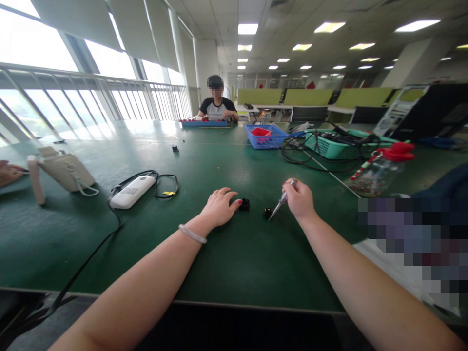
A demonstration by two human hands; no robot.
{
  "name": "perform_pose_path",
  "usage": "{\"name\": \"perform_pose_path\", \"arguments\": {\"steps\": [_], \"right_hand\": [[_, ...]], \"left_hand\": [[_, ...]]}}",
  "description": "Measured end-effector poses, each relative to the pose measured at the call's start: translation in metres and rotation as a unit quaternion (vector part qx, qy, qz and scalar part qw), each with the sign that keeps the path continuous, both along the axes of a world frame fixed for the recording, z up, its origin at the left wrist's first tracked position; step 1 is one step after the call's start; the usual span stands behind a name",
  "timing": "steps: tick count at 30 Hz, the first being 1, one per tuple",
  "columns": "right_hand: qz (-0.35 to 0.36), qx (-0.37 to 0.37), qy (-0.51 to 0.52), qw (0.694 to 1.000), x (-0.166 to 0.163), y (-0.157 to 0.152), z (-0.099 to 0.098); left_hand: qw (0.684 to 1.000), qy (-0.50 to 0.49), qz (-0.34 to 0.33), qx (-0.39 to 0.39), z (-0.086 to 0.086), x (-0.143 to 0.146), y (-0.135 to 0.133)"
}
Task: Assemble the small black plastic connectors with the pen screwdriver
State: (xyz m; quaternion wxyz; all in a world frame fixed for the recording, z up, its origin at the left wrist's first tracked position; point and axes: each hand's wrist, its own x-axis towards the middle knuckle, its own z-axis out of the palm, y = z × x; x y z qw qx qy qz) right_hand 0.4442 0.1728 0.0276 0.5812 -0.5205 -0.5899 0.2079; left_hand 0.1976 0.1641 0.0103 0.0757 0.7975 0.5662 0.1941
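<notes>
My right hand (300, 199) is wrapped round a slim screwdriver (279, 205) with a pale, shiny handle. The tool slants down to the left, its tip beside a small black part (267, 212) on the green table (226, 263). Whether the tip touches that part, I cannot tell. My left hand (220, 207), with a light bangle at the wrist, rests low over the table, fingers apart. Its thumb and forefinger reach toward a second small black block (244, 204), and the thumb tip is against or very near its left side.
A white power strip (132, 192) with a black cable lies left, near a beige case (68, 170). Blue (266, 139) and teal (329, 146) baskets with cables stand ahead right, near a red-lidded bottle (380, 170). A person (218, 105) sits opposite; another hand (10, 174) shows far left.
</notes>
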Motion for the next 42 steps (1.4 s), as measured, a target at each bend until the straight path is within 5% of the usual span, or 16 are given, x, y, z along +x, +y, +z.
{"name": "perform_pose_path", "arguments": {"steps": [10,23,42], "right_hand": [[0.104,-0.009,0.117,0.988,-0.008,0.004,-0.007],[0.114,0.004,0.192,0.975,0.001,0.012,-0.013],[0.016,0.032,0.3,0.953,0.02,0.023,-0.014]], "left_hand": [[0.991,0.021,-0.135,-0.011,0.002,0.022,-0.012],[0.996,0.035,-0.078,0.02,-0.002,0.055,-0.034],[1.0,0.002,-0.023,-0.002,0.0,0.075,-0.039]]}}
